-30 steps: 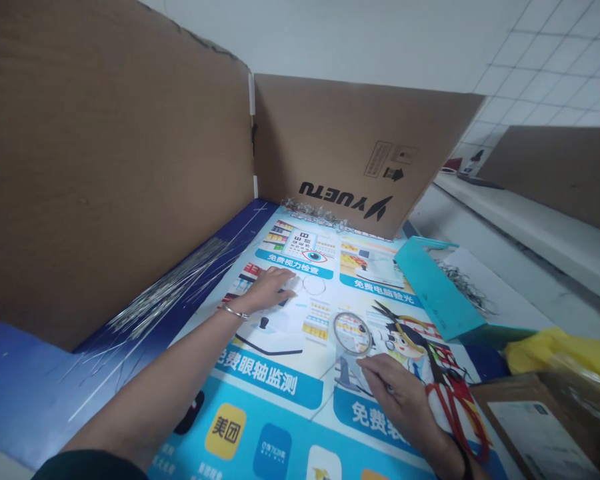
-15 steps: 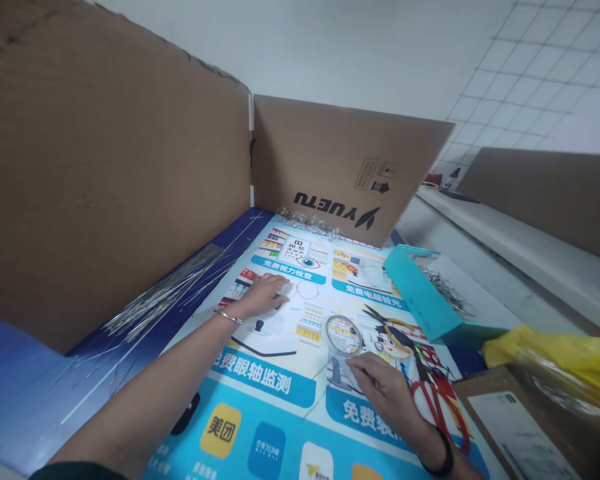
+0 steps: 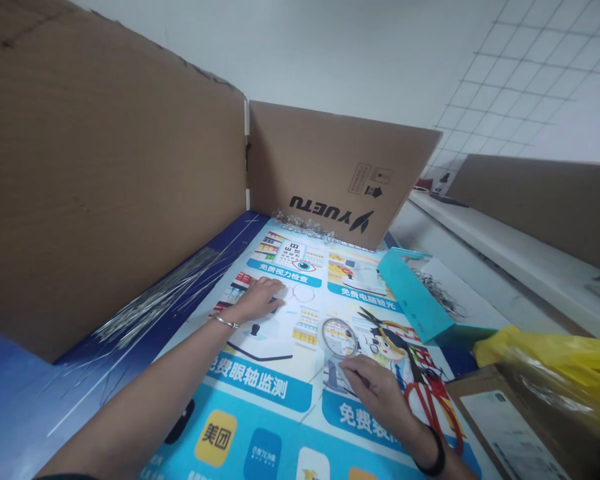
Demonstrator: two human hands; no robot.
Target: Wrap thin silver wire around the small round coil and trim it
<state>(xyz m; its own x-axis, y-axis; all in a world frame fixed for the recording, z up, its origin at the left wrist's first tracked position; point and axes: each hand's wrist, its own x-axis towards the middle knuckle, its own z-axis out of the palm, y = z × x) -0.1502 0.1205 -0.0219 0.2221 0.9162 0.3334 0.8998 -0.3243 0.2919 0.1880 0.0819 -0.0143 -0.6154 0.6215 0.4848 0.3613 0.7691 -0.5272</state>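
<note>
My left hand (image 3: 257, 300) lies with fingers stretched flat on a printed blue-and-white poster (image 3: 260, 387), its fingertips at the edge of a thin wire ring (image 3: 303, 293). A silver bangle sits on that wrist. My right hand (image 3: 375, 390), with a black band on the wrist, is closed in a pinch at the lower edge of a shiny coiled ring (image 3: 339, 337) that rests on the poster. The two rings lie apart, the coiled one nearer to me.
Brown cardboard walls (image 3: 105, 173) stand left and behind. A bundle of thin straight wires (image 3: 155, 300) lies along the left wall. A teal box (image 3: 413, 293) with metal bits, red scissors (image 3: 433, 407), a yellow bag (image 3: 545, 353) and a cardboard box (image 3: 510, 420) are on the right.
The view has shifted up and slightly right. My right hand and the coiled ring have slid a little left. My left hand has stayed by the thin ring.
</note>
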